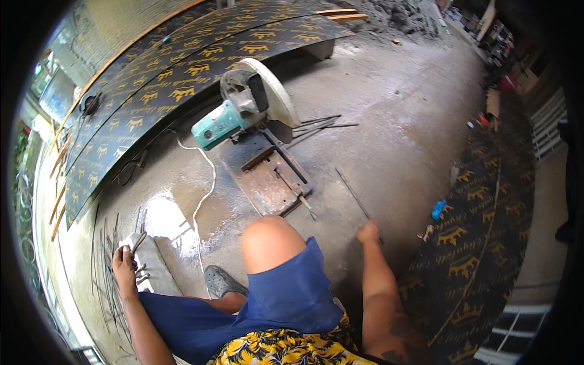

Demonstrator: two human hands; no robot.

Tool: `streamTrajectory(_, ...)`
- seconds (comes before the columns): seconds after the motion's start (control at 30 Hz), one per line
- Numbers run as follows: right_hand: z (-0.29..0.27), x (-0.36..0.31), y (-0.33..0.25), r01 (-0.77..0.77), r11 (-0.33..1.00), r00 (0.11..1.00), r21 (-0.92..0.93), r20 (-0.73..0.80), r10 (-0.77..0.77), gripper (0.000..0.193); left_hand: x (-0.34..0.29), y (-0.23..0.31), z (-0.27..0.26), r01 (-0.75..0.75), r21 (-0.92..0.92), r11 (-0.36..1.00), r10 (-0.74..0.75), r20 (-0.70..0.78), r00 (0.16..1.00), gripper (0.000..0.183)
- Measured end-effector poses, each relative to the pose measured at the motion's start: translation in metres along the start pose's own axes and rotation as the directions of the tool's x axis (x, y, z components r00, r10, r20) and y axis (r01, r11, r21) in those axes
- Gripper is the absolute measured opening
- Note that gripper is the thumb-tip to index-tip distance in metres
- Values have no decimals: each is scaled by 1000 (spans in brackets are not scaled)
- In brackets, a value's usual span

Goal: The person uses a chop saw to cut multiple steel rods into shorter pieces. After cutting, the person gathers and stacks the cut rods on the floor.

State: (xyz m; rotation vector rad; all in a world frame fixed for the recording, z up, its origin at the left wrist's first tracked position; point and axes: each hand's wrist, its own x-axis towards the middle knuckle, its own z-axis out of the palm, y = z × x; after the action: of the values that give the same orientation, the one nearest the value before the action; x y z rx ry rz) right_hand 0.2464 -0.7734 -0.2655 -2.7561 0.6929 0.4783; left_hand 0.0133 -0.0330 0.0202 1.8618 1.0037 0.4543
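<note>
We see a chop saw [246, 115] with a teal motor housing and pale blade guard standing on its rusty base plate [267, 176] on the concrete floor [395, 121]. A white cable [207, 182] runs from it across a wet patch. Dark patterned plywood sheets [176, 73] lie behind; a small blue object [438, 210] sits by another sheet [486, 225].

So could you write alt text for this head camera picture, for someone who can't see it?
A seated person's right hand grips a thin metal rod on a concrete floor, while the left hand holds short rods. A teal chop saw stands ahead.
</note>
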Motion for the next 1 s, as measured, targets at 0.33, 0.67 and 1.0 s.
streamTrajectory(0.33,34,-32,-27,-271,932,923,-243,211,323,74,-19,23,-5,98,194,976,-89,-53,995,23)
streamTrajectory(0.67,21,-2,-21,-189,926,943,-328,202,264,57,-6,8,19,46,222,974,-61,57,997,24)
streamTrajectory(1.0,53,42,-140,-88,825,996,558,36,82,37,-15,31,32,25,102,994,-39,138,990,25)
